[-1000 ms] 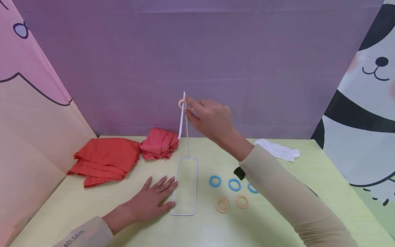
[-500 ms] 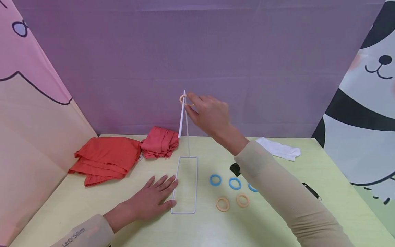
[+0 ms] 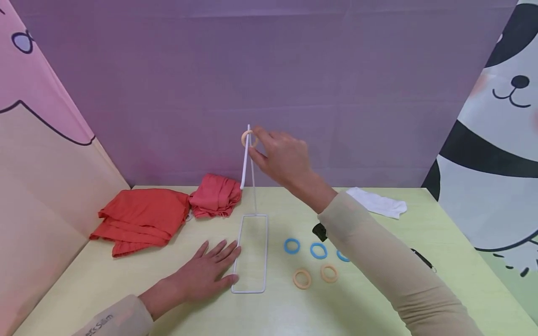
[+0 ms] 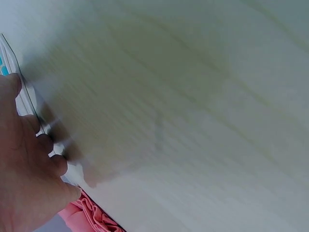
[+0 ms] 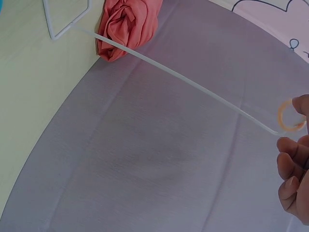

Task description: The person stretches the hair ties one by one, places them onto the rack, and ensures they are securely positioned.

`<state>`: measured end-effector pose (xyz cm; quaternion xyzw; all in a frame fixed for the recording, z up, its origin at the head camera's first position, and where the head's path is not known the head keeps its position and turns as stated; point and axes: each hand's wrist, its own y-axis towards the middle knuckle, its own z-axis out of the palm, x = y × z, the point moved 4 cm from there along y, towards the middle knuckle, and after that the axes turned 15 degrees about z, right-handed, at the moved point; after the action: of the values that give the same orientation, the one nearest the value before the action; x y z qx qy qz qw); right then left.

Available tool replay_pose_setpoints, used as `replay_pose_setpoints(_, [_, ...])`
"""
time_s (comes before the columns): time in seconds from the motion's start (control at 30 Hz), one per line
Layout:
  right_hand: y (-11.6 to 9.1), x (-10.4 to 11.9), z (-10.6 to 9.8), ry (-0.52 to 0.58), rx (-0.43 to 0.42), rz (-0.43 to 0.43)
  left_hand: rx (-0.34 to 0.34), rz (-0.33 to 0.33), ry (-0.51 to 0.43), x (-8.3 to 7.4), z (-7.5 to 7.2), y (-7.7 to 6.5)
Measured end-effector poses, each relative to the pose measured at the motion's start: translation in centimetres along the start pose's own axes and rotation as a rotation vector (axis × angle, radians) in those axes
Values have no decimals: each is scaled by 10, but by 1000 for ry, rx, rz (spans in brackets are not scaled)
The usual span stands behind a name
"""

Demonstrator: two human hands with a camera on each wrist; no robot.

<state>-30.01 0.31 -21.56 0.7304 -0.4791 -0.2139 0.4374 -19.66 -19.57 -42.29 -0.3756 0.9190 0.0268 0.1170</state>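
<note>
A white wire stand [image 3: 266,254] has a rectangular base on the table, a thin upright and a top bar that slopes toward me. My left hand [image 3: 206,273] lies flat with fingers spread, its fingertips and thumb over the base's left side. High up at the stand's top, my right hand [image 3: 286,156] pinches a light-orange ring [image 3: 243,138] between thumb and index finger. The ring overlaps the top bar [image 3: 244,165] near its far end and looks to be around it. In the right wrist view the ring [image 5: 280,116] shows beside the bend of the upright [image 5: 193,86].
Right of the base lie blue rings [image 3: 292,239] and two more light-orange rings [image 3: 302,285]. Red folded cloths [image 3: 145,212] sit at the back left, a white cloth [image 3: 376,203] at the back right. A black strap [image 3: 423,259] lies beyond the right sleeve.
The ring in my right hand has turned to face me more squarely, staying near the top bar's far end. The right hand has shifted slightly left; the left hand stays on the base.
</note>
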Motion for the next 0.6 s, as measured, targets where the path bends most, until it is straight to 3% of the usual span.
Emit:
replay_pose_setpoints(0.13, [-3,-5,-12,25,16,24,4,-2,8,0,0,1])
replay_pose_setpoints(0.27, [-12,-17,-29,109,95,69,6,4,18,0,0,2])
replay_pose_setpoints(0.43, [-34,-37,-51,198,268,131,4,2,26,1,0,2])
replay_pose_setpoints(0.6, [-68,-53,-58,216,528,189,-1,-1,37,2,0,-1])
